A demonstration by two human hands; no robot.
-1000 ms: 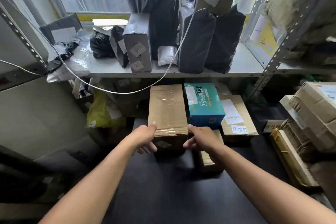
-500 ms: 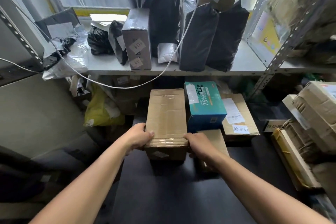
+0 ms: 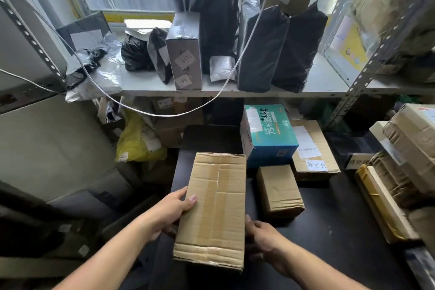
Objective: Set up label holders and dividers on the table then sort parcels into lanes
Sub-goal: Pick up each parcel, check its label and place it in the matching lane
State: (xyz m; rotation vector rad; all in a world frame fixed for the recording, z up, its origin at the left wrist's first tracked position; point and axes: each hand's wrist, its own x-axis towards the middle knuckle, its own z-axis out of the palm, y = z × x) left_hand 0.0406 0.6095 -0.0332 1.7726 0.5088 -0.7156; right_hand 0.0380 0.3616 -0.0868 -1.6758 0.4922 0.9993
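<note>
Long brown cardboard box [image 3: 214, 207] with clear tape down its top, held between both hands over the near left part of the black table [image 3: 329, 231]. Its long axis runs away from the person. Cannot tell whether its underside touches the table.

Left hand [image 3: 173, 211] grips the box's left long side, thumb lying on the top face, fingers below and out of sight. Right hand [image 3: 261, 239] clasps the right long side nearer the near end, thumb against the edge, fingers curled under. The hands are apart, with the box between them.

Small brown cardboard box [image 3: 279, 189] lies just right of the held one, apart from it. Behind that stands a teal and blue printed carton [image 3: 270, 134], which leans on a flat cardboard box with white paper labels [image 3: 315, 150], towards the table's far edge.

Grey metal shelf [image 3: 329, 73] above the far edge carries tall black plastic bags [image 3: 277, 49]. A white cable [image 3: 164, 113] sags in front of the shelf.
</note>
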